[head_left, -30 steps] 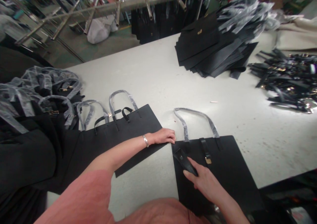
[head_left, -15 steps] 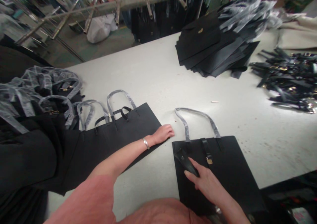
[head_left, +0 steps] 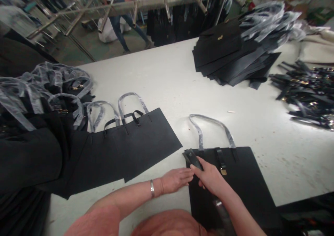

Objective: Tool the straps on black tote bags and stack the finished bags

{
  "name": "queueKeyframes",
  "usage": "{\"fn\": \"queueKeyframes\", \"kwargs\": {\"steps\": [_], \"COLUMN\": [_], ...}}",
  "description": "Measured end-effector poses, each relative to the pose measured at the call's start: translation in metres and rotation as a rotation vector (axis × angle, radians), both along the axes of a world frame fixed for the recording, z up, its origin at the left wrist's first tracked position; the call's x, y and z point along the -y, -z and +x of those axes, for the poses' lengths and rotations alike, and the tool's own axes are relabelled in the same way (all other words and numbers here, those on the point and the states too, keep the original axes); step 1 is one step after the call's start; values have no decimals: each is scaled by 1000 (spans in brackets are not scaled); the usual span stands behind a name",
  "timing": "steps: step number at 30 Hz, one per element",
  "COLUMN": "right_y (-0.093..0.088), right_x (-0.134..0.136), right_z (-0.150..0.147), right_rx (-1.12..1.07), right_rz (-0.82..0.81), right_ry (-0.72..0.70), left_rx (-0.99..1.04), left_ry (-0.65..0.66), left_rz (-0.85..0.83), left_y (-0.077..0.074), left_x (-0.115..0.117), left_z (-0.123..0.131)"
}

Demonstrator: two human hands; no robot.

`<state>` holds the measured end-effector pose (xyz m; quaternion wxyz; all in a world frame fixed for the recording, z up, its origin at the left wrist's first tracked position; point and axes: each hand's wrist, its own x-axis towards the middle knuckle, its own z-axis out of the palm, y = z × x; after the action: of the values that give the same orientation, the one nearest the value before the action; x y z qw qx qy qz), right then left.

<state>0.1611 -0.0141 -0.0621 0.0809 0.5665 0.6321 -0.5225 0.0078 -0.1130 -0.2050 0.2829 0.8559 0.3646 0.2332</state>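
On the table the left hand, fingers together, has joined the right hand, whose fingers pinch a black strap.

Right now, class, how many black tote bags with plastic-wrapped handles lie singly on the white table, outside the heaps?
2: one bag left of centre, beyond the left hand, running into the left heap; one bag under the right hand. More may be hidden in that heap.

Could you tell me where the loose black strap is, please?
In the head view, the black strap sits in the right hand, across the top-left corner of the bag panel, beside the left hand.
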Motion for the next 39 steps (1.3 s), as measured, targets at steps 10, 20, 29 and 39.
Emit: {"fn": "queueKeyframes", "kwargs": {"steps": [10, 20, 29, 39], "right_y": [-2, -2, -8, -30], "right_x": [1, 6, 0, 72], "right_z": [-7, 10, -21, 137], "right_rx": [4, -14, 61, -19], "right_rz": [-44, 15, 343, 170], "right_ry": [-66, -21, -63, 523], "left_rx": [-7, 48, -21, -185], "left_ry": [5, -32, -97, -367], "left_rz": [57, 29, 43, 140], "left_y": [-7, 0, 1, -32], "left_x": [-5, -1, 7, -6], "left_z": [-2, -3, 1, 29]}}
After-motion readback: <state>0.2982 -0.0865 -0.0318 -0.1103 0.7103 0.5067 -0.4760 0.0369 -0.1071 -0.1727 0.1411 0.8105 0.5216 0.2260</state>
